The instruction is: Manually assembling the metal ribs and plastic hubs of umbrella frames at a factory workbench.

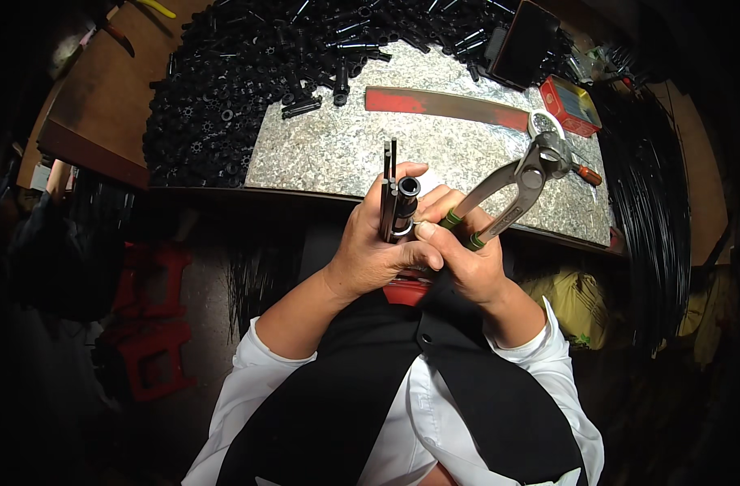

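In front of my chest, my left hand (355, 249) is closed around a short black tubular part (406, 204) that stands upright with its round open end up. Several thin dark rods (387, 202) stick up beside the tube in the same grip. My right hand (479, 263) has end-cutting pincers (529, 176) with green grips in it, their rounded metal head pointing up and away over the table edge. Its thumb and fingertip meet at the tube's lower part, by a pale ring; what they pinch there is too small to make out.
A heap of black plastic parts (216, 81) covers the far left of the speckled tabletop (313, 154). A red-and-grey metal strip (443, 105), a red box (573, 105) and a screwdriver with an orange handle (587, 174) lie there. Long black rods (650, 219) hang at right; red stools (155, 356) stand below left.
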Action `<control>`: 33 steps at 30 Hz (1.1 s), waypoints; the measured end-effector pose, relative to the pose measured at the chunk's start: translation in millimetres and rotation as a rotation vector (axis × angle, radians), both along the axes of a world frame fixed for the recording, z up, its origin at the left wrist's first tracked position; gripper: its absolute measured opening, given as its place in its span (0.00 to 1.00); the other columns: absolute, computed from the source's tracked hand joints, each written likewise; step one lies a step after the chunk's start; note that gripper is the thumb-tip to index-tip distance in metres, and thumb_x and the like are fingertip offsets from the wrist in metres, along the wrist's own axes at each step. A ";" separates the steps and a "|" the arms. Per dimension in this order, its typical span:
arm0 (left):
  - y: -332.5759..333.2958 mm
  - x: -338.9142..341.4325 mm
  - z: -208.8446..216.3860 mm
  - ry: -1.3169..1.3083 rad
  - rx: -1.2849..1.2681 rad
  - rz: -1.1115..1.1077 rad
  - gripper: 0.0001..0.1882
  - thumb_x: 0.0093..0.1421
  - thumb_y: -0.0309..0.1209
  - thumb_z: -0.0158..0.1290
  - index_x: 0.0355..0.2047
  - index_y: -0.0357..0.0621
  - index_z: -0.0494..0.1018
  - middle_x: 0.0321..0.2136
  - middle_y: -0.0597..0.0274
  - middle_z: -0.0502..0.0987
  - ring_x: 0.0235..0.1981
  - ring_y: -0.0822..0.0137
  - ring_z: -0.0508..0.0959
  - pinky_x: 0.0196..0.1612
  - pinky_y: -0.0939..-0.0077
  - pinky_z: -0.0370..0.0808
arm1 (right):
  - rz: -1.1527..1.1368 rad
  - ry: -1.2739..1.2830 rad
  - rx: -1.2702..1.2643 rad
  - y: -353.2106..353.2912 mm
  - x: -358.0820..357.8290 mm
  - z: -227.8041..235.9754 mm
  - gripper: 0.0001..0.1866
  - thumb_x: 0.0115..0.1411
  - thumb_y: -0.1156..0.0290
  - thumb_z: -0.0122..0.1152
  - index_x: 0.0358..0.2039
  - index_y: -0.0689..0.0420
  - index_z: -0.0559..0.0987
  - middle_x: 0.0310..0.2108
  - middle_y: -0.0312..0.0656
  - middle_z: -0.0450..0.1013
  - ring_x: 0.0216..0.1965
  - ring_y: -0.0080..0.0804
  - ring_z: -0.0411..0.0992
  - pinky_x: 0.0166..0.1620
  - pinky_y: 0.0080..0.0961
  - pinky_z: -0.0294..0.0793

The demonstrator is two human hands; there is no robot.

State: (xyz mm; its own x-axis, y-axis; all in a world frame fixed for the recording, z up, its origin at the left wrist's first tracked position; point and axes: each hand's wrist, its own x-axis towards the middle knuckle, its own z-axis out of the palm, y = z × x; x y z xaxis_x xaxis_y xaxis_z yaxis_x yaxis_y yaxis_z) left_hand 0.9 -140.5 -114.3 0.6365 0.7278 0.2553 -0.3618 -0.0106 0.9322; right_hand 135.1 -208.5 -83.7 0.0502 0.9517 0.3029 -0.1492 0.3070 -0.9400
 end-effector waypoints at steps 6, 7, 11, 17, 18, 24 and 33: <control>-1.6 0.4 0.0 0.025 0.028 0.012 0.50 0.39 0.48 0.68 0.57 0.38 0.57 0.51 0.57 0.67 0.39 0.71 0.73 0.43 0.75 0.72 | -0.023 -0.017 0.009 -0.6 -1.0 -0.1 0.02 0.58 0.82 0.51 0.32 0.63 0.70 0.34 0.43 0.68 0.36 0.25 0.65 0.43 0.24 0.66; -2.5 0.8 -0.6 0.026 0.042 0.036 0.49 0.39 0.48 0.68 0.57 0.37 0.57 0.51 0.57 0.68 0.39 0.71 0.73 0.42 0.75 0.72 | -0.033 -0.009 0.018 -0.7 -1.8 -0.2 0.02 0.58 0.82 0.51 0.32 0.63 0.70 0.34 0.43 0.68 0.36 0.25 0.65 0.43 0.24 0.66; -3.3 1.0 -2.6 0.010 0.070 0.061 0.50 0.39 0.50 0.68 0.56 0.37 0.57 0.49 0.57 0.69 0.37 0.71 0.73 0.41 0.75 0.72 | -0.060 -0.037 0.042 -1.6 -2.1 -2.1 0.02 0.57 0.83 0.51 0.32 0.63 0.71 0.34 0.43 0.68 0.35 0.25 0.65 0.42 0.23 0.66; -2.7 1.2 -0.6 0.057 0.106 0.058 0.51 0.37 0.50 0.69 0.56 0.36 0.57 0.46 0.59 0.69 0.33 0.71 0.73 0.39 0.76 0.72 | -0.068 -0.158 0.157 1.1 0.4 -2.3 0.03 0.56 0.84 0.52 0.31 0.63 0.71 0.31 0.43 0.69 0.34 0.26 0.66 0.40 0.23 0.66; -1.8 1.4 -3.8 0.040 0.142 0.070 0.51 0.37 0.49 0.69 0.56 0.36 0.58 0.47 0.59 0.69 0.33 0.71 0.73 0.39 0.76 0.72 | -0.070 -0.179 0.152 1.0 0.2 -0.8 0.03 0.56 0.85 0.52 0.30 0.63 0.71 0.31 0.42 0.69 0.34 0.26 0.67 0.40 0.23 0.67; 0.1 -7.2 1.2 0.129 0.006 -0.010 0.49 0.36 0.45 0.72 0.55 0.36 0.61 0.39 0.63 0.71 0.32 0.74 0.72 0.39 0.78 0.71 | -0.096 -0.503 0.190 1.5 7.8 3.0 0.04 0.54 0.86 0.54 0.29 0.64 0.72 0.28 0.43 0.70 0.30 0.30 0.70 0.35 0.25 0.69; 2.1 -9.9 3.1 0.042 -0.030 -0.050 0.49 0.35 0.36 0.74 0.56 0.35 0.60 0.40 0.65 0.73 0.34 0.78 0.74 0.38 0.82 0.72 | -0.129 -0.469 0.239 6.4 -0.2 7.9 0.08 0.49 0.81 0.57 0.33 0.63 0.74 0.26 0.46 0.70 0.27 0.43 0.71 0.31 0.30 0.71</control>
